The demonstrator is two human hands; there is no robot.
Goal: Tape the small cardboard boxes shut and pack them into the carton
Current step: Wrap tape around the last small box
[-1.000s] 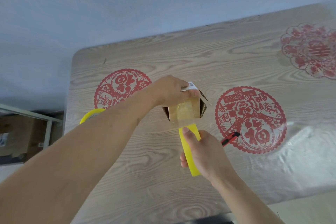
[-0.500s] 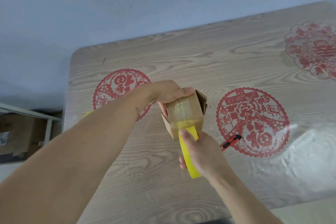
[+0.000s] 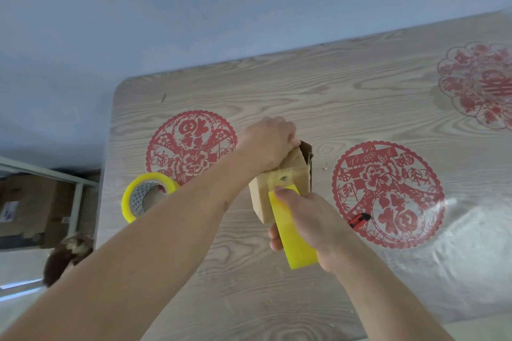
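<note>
Small cardboard box (image 3: 279, 188) tilted, long axis near-far

Red paper-cut decals (image 3: 388, 194) decorate the wood-grain table (image 3: 277, 91).

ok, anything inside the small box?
Can't tell. The box shows only a dark gap behind its far flap; the left hand and tape roll cover the rest.

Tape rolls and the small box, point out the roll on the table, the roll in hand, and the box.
table roll (image 3: 130, 202), head view, yellow outer band.
held roll (image 3: 296, 238), head view, flat yellow face.
box (image 3: 291, 166), head view, taped top panel.
</note>
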